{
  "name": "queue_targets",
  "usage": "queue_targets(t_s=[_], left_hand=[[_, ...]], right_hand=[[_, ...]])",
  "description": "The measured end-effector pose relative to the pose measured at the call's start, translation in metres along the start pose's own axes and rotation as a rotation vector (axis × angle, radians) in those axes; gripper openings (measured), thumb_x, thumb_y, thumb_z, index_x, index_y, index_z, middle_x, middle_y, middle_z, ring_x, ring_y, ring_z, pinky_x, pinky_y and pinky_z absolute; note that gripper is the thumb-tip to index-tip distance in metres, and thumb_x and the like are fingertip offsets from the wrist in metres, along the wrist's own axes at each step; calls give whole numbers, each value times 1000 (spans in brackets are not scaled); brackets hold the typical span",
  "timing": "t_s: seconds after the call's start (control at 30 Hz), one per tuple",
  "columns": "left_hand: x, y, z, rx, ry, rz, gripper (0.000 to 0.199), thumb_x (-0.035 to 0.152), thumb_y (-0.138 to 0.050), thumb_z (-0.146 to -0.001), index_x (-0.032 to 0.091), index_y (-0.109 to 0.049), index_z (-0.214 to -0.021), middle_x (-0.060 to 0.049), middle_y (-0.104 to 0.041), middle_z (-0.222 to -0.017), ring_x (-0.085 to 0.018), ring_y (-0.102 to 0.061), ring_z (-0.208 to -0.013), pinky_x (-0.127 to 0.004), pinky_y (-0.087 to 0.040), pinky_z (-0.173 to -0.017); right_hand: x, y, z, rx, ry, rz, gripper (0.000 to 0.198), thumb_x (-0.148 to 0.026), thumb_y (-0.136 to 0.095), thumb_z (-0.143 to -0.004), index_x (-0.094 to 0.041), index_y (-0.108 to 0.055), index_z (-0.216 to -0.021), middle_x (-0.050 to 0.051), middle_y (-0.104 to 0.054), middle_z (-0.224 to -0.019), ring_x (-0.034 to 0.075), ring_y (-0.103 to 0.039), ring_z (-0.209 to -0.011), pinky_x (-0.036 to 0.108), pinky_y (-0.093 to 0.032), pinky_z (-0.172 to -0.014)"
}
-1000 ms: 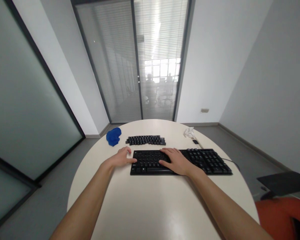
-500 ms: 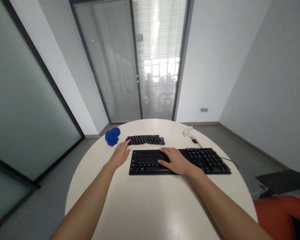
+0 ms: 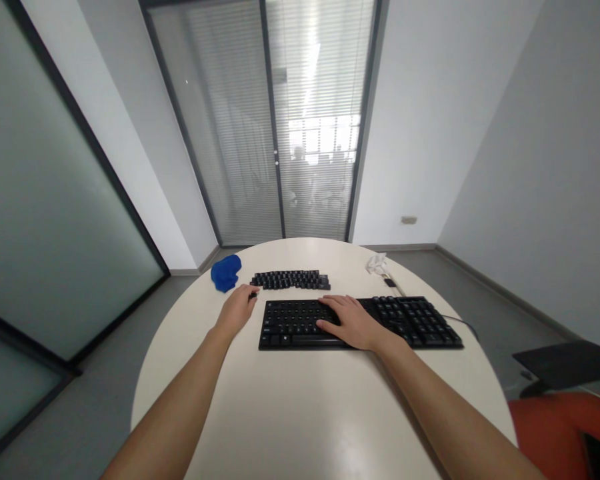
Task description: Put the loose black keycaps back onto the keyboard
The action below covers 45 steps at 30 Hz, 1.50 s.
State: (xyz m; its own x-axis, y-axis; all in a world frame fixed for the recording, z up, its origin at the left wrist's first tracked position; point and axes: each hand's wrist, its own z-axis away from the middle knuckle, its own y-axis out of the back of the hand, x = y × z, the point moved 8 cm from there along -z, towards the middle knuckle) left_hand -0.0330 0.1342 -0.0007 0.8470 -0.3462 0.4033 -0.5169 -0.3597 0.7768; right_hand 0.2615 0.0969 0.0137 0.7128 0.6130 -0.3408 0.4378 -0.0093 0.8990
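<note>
A black keyboard (image 3: 300, 341) lies on the round pale table (image 3: 280, 407), its left and middle part bare of keycaps while caps sit on its right part. Across its middle rests my right hand (image 3: 353, 321), fingers stretched flat and holding nothing. My left hand (image 3: 237, 310) is just left of the keyboard, finger and thumb closed on a small black keycap (image 3: 253, 295). Behind the keyboard, loose black keycaps (image 3: 293, 279) stand in several close rows, near my left fingertips.
A crumpled blue cloth (image 3: 225, 273) lies at the table's far left. At the far right are a white crumpled item (image 3: 377, 264) and a thin stick-like tool with a black band (image 3: 389, 283). A cable (image 3: 463, 321) leaves the keyboard's right side. An orange chair (image 3: 560, 427) stands at right.
My left hand has drawn back slightly from the left end of the keycap rows and now pinches a keycap. My right hand stays in place on the keyboard.
</note>
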Motion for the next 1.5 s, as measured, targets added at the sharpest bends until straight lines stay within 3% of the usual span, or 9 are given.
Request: queue_targets(t_s=[0.2,0.4,0.53,0.67,1.03,1.23,1.5], left_hand=[[14,7,-2,-19,70,134,17,27,-64,-86,19,-73,-98,-7,-73,-97,-24,-68,-87,-36,-52,-84],[60,-2,-2,-237,-6,405,17,35,-72,-82,20,-77,-90,-5,-77,-97,-23,-70,-93,-33,-53,-86],[72,-9,5,-390,35,542,15,32,-76,-78,20,-79,-87,-6,-78,-96,-23,-70,-93,-35,-52,-89],[72,-10,8,-457,50,527,14,31,-77,-76,21,-80,-86,-5,-79,-95,-24,-71,-94,-35,-51,-92],[79,-4,8,-491,45,441,18,35,-73,-79,20,-80,-87,-5,-79,-94,-24,-71,-92,-33,-50,-89],[86,-3,10,-508,-48,448,16,36,-72,-81,21,-79,-85,-5,-78,-91,-23,-70,-88,-32,-51,-85],[100,2,10,-522,-150,284,10,30,-71,-81,23,-78,-80,-3,-76,-84,-21,-67,-79,-29,-49,-76]], right_hand=[[-1,1,0,4,0,-12,59,-59,-53,-93,-21,-56,-139,14,-57,-143,33,-50,-133,55,-31,-115],[-2,1,0,-5,-7,-6,60,-59,-52,-93,-19,-56,-138,14,-57,-143,33,-50,-132,55,-31,-115],[-2,1,0,-3,6,-2,59,-58,-53,-93,-19,-56,-138,14,-58,-142,33,-52,-131,54,-33,-114],[-1,-1,-1,-5,5,4,61,-59,-53,-93,-18,-56,-138,15,-58,-142,33,-52,-130,53,-33,-114],[-1,0,0,-7,-4,1,60,-59,-53,-93,-19,-56,-138,15,-57,-143,33,-51,-131,54,-32,-115],[-1,1,0,-7,0,-2,59,-59,-53,-93,-20,-56,-138,14,-57,-143,32,-51,-131,53,-32,-115],[-2,1,0,-4,4,-2,60,-59,-53,-93,-20,-56,-138,14,-58,-142,33,-52,-130,53,-33,-114]])
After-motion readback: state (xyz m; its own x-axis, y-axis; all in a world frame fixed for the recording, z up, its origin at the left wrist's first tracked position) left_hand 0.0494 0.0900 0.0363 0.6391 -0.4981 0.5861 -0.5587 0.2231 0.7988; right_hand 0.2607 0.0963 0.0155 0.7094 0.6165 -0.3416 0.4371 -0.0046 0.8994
